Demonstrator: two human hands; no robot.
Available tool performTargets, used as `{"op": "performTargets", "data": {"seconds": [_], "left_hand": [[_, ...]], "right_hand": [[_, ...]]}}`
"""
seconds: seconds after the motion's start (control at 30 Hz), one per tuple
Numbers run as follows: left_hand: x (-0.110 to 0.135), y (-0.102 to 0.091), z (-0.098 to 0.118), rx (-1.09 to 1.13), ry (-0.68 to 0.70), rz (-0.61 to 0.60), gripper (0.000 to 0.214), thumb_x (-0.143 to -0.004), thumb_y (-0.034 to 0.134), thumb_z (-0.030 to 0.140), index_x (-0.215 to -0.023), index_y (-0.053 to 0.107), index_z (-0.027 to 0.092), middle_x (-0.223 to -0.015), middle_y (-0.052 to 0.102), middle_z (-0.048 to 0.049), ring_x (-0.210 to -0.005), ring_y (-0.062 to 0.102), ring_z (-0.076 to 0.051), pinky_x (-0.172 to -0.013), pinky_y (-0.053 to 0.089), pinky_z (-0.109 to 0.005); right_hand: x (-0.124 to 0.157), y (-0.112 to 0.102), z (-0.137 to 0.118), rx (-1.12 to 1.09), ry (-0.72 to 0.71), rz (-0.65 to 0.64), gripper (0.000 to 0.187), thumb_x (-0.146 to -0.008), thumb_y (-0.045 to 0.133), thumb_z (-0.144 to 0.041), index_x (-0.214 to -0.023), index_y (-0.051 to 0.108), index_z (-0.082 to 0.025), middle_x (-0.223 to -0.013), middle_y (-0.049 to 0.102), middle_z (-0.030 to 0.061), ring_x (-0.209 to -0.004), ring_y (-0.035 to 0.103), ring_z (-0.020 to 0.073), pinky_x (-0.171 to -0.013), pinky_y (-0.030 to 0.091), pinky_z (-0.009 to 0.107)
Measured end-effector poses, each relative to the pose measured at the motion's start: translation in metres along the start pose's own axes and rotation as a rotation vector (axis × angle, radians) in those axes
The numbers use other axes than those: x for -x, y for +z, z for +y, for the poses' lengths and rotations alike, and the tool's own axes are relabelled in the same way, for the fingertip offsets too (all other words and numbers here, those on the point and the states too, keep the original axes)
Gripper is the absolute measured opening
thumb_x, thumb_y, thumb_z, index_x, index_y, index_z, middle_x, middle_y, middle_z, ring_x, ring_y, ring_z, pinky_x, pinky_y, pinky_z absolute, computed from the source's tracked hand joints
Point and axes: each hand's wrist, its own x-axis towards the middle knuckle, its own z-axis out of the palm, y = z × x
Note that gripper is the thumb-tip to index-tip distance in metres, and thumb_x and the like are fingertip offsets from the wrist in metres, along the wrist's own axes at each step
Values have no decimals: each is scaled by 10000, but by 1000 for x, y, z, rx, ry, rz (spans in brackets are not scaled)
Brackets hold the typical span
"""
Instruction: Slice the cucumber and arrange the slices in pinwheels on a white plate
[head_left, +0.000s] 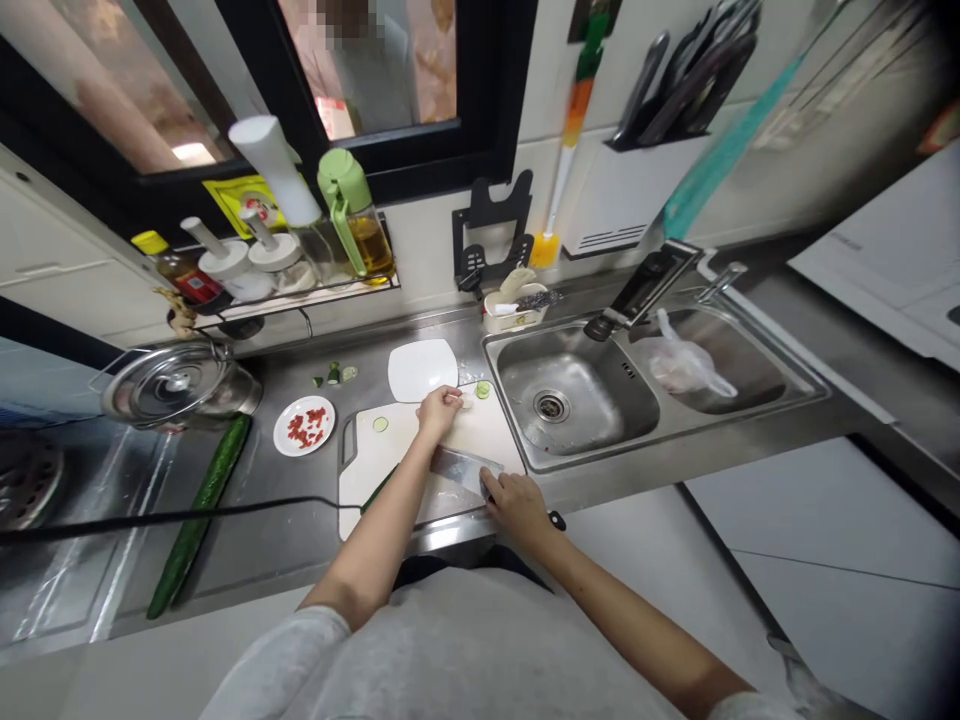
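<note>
My right hand [519, 508] grips a kitchen knife [465, 470] by its handle, and the broad blade lies low over the white cutting board [409, 445]. My left hand [439, 412] reaches across the board beyond the blade, fingertips drawn together; what they hold, if anything, is too small to make out. Just right of those fingers, pale green cucumber slices [483, 389] rest by the board's far edge. Another slice [381, 425] lies at its left. A dark green cucumber piece [373, 497] is partly hidden beneath my left forearm. Touching the board's far side is a white square plate [431, 366].
A small plate [291, 447] holds chopped red bits, near a whole cucumber [196, 525] and a lidded pot [180, 385]. Cucumber ends [334, 375] lie behind. A black cable [247, 508] crosses the left side. The double sink [570, 390] borders the board; a plastic bag [682, 362] sits inside.
</note>
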Motion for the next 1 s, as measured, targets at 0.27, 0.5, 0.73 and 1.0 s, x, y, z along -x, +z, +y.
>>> {"op": "performTargets", "data": {"seconds": [0.27, 0.5, 0.73, 1.0], "left_hand": [[-56, 47, 23, -208, 129, -142, 174, -816, 585, 251, -962, 671, 289, -905, 717, 11, -952, 609, -180, -920, 333, -341], [-56, 62, 22, -415, 311, -31, 187, -839, 535, 221, -972, 668, 227, -1016, 676, -88, -1029, 566, -242, -917, 316, -408], [-40, 37, 26, -221, 260, 37, 226, -863, 501, 235, -1018, 665, 248, -982, 684, -52, -920, 600, -208, -863, 391, -362], [43, -61, -59, -39, 342, 257, 238, -870, 510, 348, -967, 679, 212, -925, 682, -37, -756, 593, -150, -747, 467, -281]], "right_hand": [[15, 1, 17, -15, 143, 22, 442, -885, 560, -307, -1308, 516, -188, -946, 658, 94, -906, 588, 215, -787, 352, 316], [18, 2, 20, -53, 165, -19, 430, -902, 525, -318, -1310, 517, -184, -959, 663, 101, -923, 594, 220, -795, 365, 318], [15, -1, 21, -109, 157, -53, 410, -930, 446, -311, -1317, 498, -185, -1007, 678, 113, -955, 614, 215, -819, 371, 303], [-6, -24, 8, -160, 192, -239, 375, -995, 236, -341, -1217, 497, -189, -917, 707, 97, -873, 663, 210, -730, 399, 283]]}}
